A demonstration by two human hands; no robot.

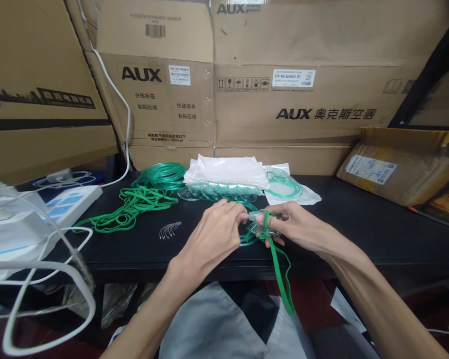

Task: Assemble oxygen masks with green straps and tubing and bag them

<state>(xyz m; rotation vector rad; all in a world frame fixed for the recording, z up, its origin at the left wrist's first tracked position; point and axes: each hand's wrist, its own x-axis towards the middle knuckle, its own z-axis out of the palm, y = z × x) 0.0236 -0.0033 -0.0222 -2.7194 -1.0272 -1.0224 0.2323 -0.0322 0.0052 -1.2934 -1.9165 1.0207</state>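
At the black desk (pixel 359 224) in front of me, a seated person works with both bare hands close together. The right hand (pixel 301 224) holds a clear, cup-shaped plastic mask (pixel 270 230), its fingers closed around the shell, apparently to steady it. The left hand (pixel 222 224) has its fingers pinched narrow on the left end of a translucent plastic connector (pixel 253 215) at the mask; what else they enclose is hidden. Meeting from opposite sides probably lets the hands brace against each other. A flat green elastic strap (pixel 279 271) hangs from the mask over the desk's front edge, out of the fingers' way.

Beneath the hands lies a coil of green tubing (pixel 247 241). Behind it, a row of clear masks (pixel 224 191) nests side by side, likely to save room, before stacked white pouches (pixel 224 170). Leftward, a tangle of green elastic straps (pixel 145 204) and some thin curved silvery strips (pixel 169 230) sit separately, seemingly sorted by kind.
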